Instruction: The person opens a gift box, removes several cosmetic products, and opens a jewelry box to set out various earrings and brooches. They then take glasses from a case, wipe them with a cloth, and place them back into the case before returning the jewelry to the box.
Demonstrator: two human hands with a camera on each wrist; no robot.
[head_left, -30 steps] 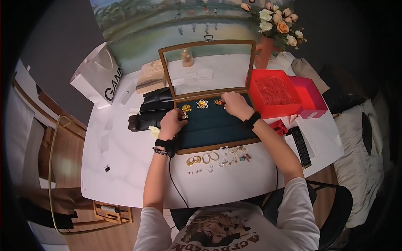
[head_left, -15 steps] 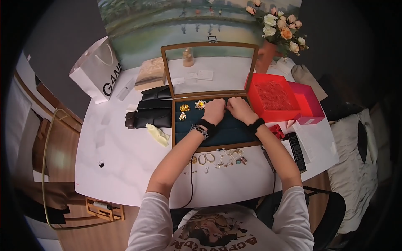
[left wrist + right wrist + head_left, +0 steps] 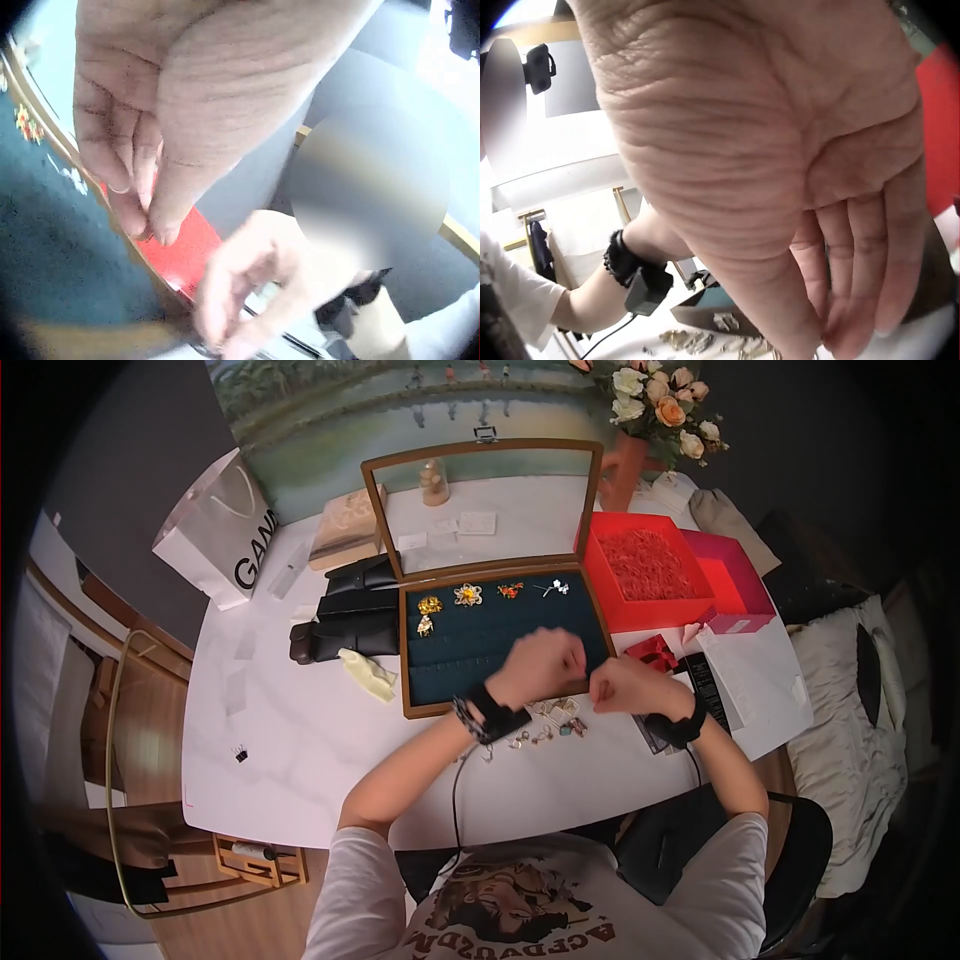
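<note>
My left hand (image 3: 540, 665) hovers over the front right part of a wooden jewelry box (image 3: 408, 690), with thumb and fingers bent loosely together. Just past the box's right front corner is my right hand (image 3: 635, 685), also loosely curled; nothing shows between its fingers. Along the top row of the dark green lining sit a gold brooch (image 3: 430, 603), a flower brooch (image 3: 468, 594), an orange-red brooch (image 3: 510, 591) and a silvery ornament (image 3: 556, 589). Below the first is another gold piece (image 3: 425, 625). Earrings (image 3: 573, 728) lie in front of the box, partly hidden by my left hand and wrist.
The box's glass lid (image 3: 595, 500) stands raised. Black pouches (image 3: 350, 638) and a pale yellow cloth (image 3: 367, 674) lie to its left. A red box (image 3: 655, 600) with shredded filling is at its right. A white paper bag (image 3: 215, 540) stands farther left.
My left hand has gone from the gold piece at the left, across the top row, to the front right. My right hand has come forward and right, uncovering the silvery ornament.
</note>
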